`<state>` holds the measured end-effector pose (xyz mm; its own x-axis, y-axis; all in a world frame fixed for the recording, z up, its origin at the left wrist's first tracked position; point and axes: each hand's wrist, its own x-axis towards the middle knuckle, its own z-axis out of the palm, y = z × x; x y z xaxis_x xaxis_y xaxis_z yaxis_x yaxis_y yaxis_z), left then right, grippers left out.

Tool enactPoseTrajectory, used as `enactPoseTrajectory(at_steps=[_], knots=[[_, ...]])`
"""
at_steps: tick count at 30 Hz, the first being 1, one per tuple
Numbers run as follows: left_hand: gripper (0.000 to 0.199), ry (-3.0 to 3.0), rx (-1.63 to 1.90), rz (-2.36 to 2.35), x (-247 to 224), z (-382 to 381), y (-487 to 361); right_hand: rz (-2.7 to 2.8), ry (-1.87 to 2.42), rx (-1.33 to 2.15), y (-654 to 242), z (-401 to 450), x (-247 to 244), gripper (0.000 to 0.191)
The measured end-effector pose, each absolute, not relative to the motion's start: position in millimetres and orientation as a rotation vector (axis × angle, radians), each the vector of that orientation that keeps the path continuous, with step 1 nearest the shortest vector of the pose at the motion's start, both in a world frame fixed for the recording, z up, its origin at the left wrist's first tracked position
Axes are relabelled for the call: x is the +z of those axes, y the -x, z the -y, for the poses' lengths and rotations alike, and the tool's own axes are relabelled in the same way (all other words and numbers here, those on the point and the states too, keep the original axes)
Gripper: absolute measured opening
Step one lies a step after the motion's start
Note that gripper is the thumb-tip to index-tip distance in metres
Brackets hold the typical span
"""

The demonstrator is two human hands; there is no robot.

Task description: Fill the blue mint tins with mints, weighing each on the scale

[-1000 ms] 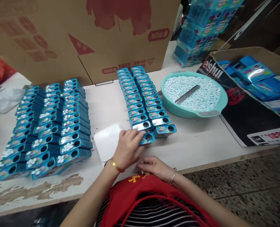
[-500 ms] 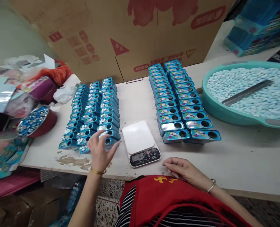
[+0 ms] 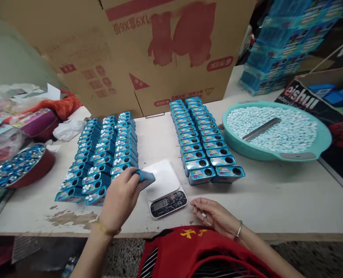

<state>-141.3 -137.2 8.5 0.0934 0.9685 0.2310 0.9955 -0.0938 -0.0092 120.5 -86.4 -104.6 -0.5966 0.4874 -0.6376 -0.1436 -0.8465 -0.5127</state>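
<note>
My left hand (image 3: 121, 197) grips a small blue tin (image 3: 146, 177), tilted beside the left edge of the white kitchen scale (image 3: 162, 179). Fingers hide part of that tin. Over the table in front of the scale, my right hand (image 3: 212, 214) is curled, with a white candy (image 3: 203, 215) showing among its fingers. Left of the scale stand rows of blue tins (image 3: 126, 148), several with white candies on top around their round holes. To the right are two rows of tins (image 3: 199, 175) with dark round openings.
A turquoise basin (image 3: 232, 144) of pale candies, with a metal scoop (image 3: 261, 129) on them, stands at right. A red bowl (image 3: 41, 168) of shiny blue pieces is at left. A large cardboard box (image 3: 116, 58) lines the back; stacked blue packs (image 3: 275, 50) stand back right.
My left hand, empty before with fingers apart, has taken hold of a tin near the scale. A white candy now shows in my right hand. The whole view has shifted.
</note>
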Motion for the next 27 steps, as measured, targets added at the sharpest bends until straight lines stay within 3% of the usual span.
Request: enactPoseTrajectory(at_steps=[8, 16, 21, 27], knots=[[0.012, 2.425, 0.189, 1.954, -7.7, 74.2, 109.7, 0.363, 1.045, 2.434, -136.4, 95.3, -103.5, 0.006], [0.020, 2.575, -0.387, 1.798, -9.3, 118.6, 52.5, 0.004, 1.013, 2.330, -148.7, 102.6, -100.7, 0.022], [0.019, 2.832, -0.397, 1.741, -55.8, 153.7, -16.4, -0.060, 0.744, 2.453, -155.8, 116.5, -94.6, 0.030], [0.015, 2.758, -0.503, 1.784, -75.4, 167.7, -19.9, -0.082, 0.665, 2.482, -155.0, 131.7, -86.5, 0.033]])
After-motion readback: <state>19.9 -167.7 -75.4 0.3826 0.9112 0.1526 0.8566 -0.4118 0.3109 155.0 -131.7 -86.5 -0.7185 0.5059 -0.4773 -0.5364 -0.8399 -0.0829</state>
